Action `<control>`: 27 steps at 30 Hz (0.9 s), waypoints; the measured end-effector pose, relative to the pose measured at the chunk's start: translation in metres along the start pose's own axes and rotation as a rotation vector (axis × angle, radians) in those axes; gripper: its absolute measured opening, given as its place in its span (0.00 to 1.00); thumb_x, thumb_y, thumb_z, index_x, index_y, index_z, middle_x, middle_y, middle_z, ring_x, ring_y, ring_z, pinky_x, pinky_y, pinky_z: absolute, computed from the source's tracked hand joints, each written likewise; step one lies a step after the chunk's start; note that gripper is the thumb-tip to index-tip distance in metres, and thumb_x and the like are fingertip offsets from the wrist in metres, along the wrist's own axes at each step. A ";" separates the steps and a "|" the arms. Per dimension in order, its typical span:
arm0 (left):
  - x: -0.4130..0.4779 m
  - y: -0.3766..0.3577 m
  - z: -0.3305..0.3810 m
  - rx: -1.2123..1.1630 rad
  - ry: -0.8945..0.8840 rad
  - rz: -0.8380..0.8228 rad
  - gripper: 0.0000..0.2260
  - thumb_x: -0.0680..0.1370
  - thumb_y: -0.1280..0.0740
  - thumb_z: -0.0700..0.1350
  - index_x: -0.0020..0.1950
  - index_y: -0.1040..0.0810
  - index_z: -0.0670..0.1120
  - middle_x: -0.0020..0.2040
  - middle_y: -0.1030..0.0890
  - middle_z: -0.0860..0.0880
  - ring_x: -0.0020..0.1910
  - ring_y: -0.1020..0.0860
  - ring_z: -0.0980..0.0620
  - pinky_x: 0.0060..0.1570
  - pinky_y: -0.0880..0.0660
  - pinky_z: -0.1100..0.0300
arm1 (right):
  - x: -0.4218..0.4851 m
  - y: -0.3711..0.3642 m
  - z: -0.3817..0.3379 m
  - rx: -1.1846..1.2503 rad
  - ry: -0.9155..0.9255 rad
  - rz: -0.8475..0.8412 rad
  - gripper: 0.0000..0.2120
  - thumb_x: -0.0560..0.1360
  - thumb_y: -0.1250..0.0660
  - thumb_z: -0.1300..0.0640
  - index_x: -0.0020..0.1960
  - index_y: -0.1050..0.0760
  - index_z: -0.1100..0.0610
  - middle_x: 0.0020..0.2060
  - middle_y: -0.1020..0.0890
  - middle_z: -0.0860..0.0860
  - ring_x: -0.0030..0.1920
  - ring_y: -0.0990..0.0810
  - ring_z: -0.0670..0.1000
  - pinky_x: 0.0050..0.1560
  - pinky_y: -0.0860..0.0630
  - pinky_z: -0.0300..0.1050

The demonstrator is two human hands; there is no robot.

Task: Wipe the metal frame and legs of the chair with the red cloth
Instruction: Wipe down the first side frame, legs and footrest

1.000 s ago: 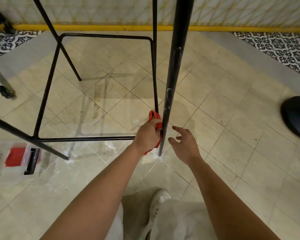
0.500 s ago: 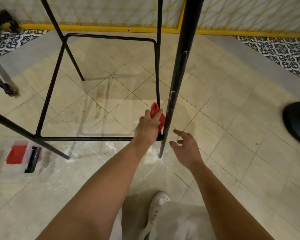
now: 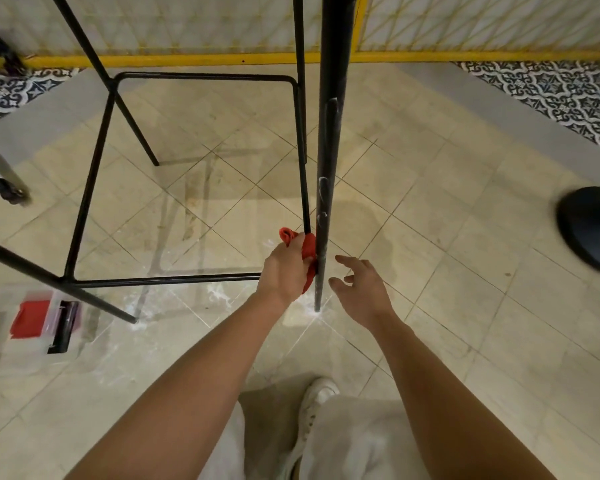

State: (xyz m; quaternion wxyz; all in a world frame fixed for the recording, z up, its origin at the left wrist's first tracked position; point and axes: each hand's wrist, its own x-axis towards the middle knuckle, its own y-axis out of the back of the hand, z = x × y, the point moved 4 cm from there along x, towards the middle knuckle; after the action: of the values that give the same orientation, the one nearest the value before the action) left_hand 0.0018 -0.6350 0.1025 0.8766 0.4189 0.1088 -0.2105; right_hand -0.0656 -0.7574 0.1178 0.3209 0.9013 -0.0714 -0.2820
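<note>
The chair's black metal frame fills the upper half of the head view, with a footrest ring [image 3: 201,77] and slanted legs. The nearest leg [image 3: 329,150] runs down to the tiled floor in the middle. My left hand [image 3: 284,268] grips the red cloth [image 3: 307,247] and holds it against the lower part of that leg, where the footrest bar meets it. My right hand [image 3: 364,289] hovers just right of the leg with fingers spread, holding nothing and apart from the metal.
A clear plastic box [image 3: 39,323] with a red item lies on the floor at left. A black round base [image 3: 593,226] sits at the right edge. Another furniture leg [image 3: 0,178] stands far left. My white shoe [image 3: 316,403] is below.
My left hand with the red cloth has slid up the leg from near its foot, and stays around the footrest joint. My right hand has hardly moved.
</note>
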 end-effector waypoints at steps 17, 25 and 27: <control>-0.062 0.020 0.009 -0.248 0.026 0.180 0.17 0.77 0.35 0.43 0.66 0.29 0.49 0.58 0.22 0.49 0.57 0.24 0.50 0.53 0.32 0.66 | -0.038 0.012 -0.023 0.192 -0.011 -0.023 0.18 0.79 0.40 0.53 0.68 0.31 0.54 0.62 0.24 0.50 0.56 0.25 0.48 0.40 0.31 0.29; -0.102 0.055 0.035 -0.333 -0.114 0.159 0.14 0.78 0.35 0.42 0.62 0.29 0.54 0.55 0.21 0.51 0.52 0.23 0.51 0.53 0.27 0.59 | -0.077 0.035 -0.058 0.197 0.084 0.020 0.17 0.80 0.43 0.51 0.66 0.28 0.56 0.59 0.21 0.52 0.59 0.24 0.51 0.52 0.33 0.36; -0.117 0.065 0.048 -0.307 -0.211 0.144 0.14 0.78 0.36 0.41 0.61 0.29 0.54 0.54 0.21 0.52 0.52 0.23 0.54 0.51 0.28 0.63 | -0.089 0.042 -0.070 0.263 0.108 0.025 0.17 0.80 0.42 0.50 0.64 0.27 0.58 0.53 0.20 0.52 0.54 0.22 0.50 0.48 0.31 0.35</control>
State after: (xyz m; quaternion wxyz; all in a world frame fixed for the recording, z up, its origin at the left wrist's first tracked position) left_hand -0.0715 -0.6037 0.2201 0.9494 0.2628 0.0169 -0.1711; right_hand -0.0990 -0.7250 0.2292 0.2067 0.9485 -0.1016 -0.2172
